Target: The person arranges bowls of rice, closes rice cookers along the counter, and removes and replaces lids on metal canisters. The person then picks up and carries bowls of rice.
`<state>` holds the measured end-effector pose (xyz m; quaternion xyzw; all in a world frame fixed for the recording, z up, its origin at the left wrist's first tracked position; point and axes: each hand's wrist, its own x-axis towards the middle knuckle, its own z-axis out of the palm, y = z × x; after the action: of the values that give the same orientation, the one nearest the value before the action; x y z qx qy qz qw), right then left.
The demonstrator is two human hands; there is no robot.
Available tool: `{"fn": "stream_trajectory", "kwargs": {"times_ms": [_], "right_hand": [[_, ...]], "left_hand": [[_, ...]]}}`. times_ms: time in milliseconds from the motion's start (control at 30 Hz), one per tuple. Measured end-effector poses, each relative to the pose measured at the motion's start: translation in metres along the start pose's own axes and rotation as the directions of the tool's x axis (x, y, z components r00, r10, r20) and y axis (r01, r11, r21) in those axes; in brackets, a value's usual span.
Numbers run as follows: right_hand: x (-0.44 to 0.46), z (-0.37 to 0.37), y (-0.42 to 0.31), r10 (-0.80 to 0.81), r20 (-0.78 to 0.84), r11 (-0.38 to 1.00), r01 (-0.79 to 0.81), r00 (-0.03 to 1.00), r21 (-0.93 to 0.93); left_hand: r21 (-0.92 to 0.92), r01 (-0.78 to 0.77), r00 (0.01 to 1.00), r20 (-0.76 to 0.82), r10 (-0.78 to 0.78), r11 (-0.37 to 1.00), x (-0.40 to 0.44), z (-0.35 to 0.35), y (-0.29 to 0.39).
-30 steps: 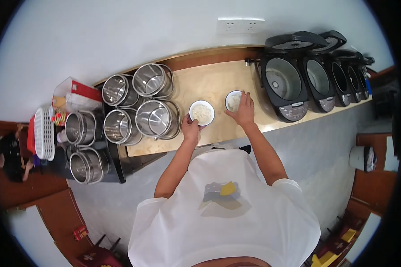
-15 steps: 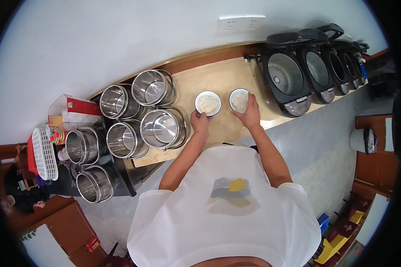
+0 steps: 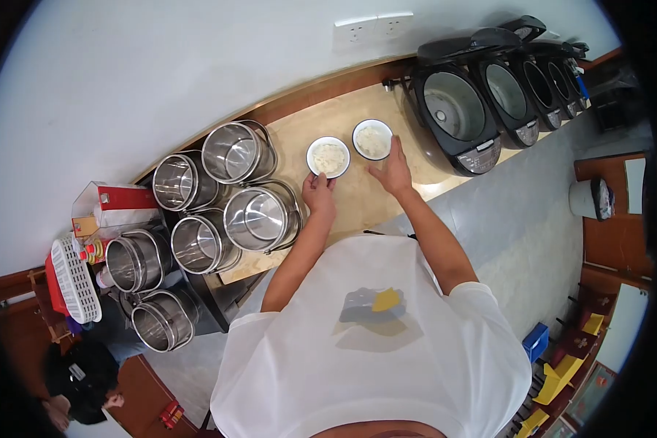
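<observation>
Two small white bowls of rice with dark rims stand side by side on the wooden counter (image 3: 358, 201). My left hand (image 3: 319, 193) pinches the near rim of the left bowl of rice (image 3: 328, 158); its fingers are partly hidden by the bowl. At the near right side of the right bowl of rice (image 3: 372, 139), my right hand (image 3: 393, 169) is open, thumb spread away from the fingers. Its fingertips are close against the bowl's side; whether they touch cannot be made out. Both bowls sit upright, slightly apart.
Several steel pots with handles (image 3: 259, 219) stand on the left. A row of rice cookers (image 3: 454, 106), lids raised, lines the right side. A white basket (image 3: 77, 281) and a red-fronted clear box (image 3: 128, 197) are at the far left. A person in black (image 3: 84, 376) is at lower left.
The view has shifted a little. The right bowl has moved slightly toward the wall, and my right hand, earlier around its side, is now looser with the thumb apart. My left hand stays at its bowl.
</observation>
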<state>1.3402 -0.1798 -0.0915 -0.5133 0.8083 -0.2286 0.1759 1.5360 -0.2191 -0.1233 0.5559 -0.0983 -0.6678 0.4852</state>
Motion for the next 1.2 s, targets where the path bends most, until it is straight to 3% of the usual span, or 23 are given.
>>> {"fn": "stream_trajectory", "kwargs": {"times_ms": [100,400,467,633,700,733,800,933,1000,1033,1133,1200], "right_hand": [[-0.036,-0.003,0.011,0.117,0.076,0.990,-0.122,0.990,0.069],[-0.114,-0.014,0.051,0.053,0.073,0.993,-0.045,0.996,-0.111],[-0.123,-0.014,0.049,0.040,0.107,0.995,-0.029,0.994,-0.099],[-0.130,-0.030,0.032,0.109,0.096,0.990,-0.099,0.989,-0.103],[-0.129,-0.049,0.013,0.282,0.121,0.939,-0.300,0.952,0.171],[-0.128,-0.055,0.008,0.290,0.119,0.936,-0.308,0.950,0.172],[-0.126,-0.061,0.002,0.276,0.054,0.894,-0.277,0.960,0.352],[-0.101,-0.059,0.004,0.210,-0.004,0.944,-0.202,0.978,0.262],[-0.085,-0.055,0.003,0.092,-0.164,0.975,-0.056,0.982,0.215],[-0.079,-0.053,0.002,0.090,-0.163,0.975,-0.053,0.982,0.217],[-0.065,-0.067,-0.025,0.055,-0.240,0.943,0.029,0.969,0.331],[-0.064,-0.086,-0.049,0.162,-0.064,0.820,-0.099,0.985,0.564]], "left_hand": [[-0.029,-0.004,1.000,0.007,0.004,1.000,0.003,-0.005,-0.005],[-0.032,-0.023,0.998,0.051,0.024,0.999,0.009,-0.006,-0.013],[-0.065,-0.053,0.998,-0.041,0.051,0.996,0.008,-0.005,-0.014],[0.008,0.033,0.995,0.094,-0.033,0.999,0.006,-0.027,-0.015],[0.025,0.063,0.988,0.143,-0.066,0.998,-0.001,-0.037,-0.018],[0.042,0.065,0.988,0.141,-0.070,0.997,-0.008,-0.040,-0.019],[0.061,0.065,0.988,0.134,-0.073,0.996,-0.016,-0.045,-0.021],[0.126,-0.001,0.994,0.110,-0.013,0.992,-0.024,-0.039,-0.008],[0.132,-0.049,0.996,0.083,0.039,0.990,-0.018,-0.032,-0.005],[0.144,-0.061,0.994,0.098,0.047,0.988,-0.009,-0.031,0.000],[0.175,-0.088,0.992,0.103,0.071,0.981,-0.005,-0.020,0.019],[0.197,-0.101,0.993,0.079,0.087,0.975,-0.006,-0.017,0.024]]}}
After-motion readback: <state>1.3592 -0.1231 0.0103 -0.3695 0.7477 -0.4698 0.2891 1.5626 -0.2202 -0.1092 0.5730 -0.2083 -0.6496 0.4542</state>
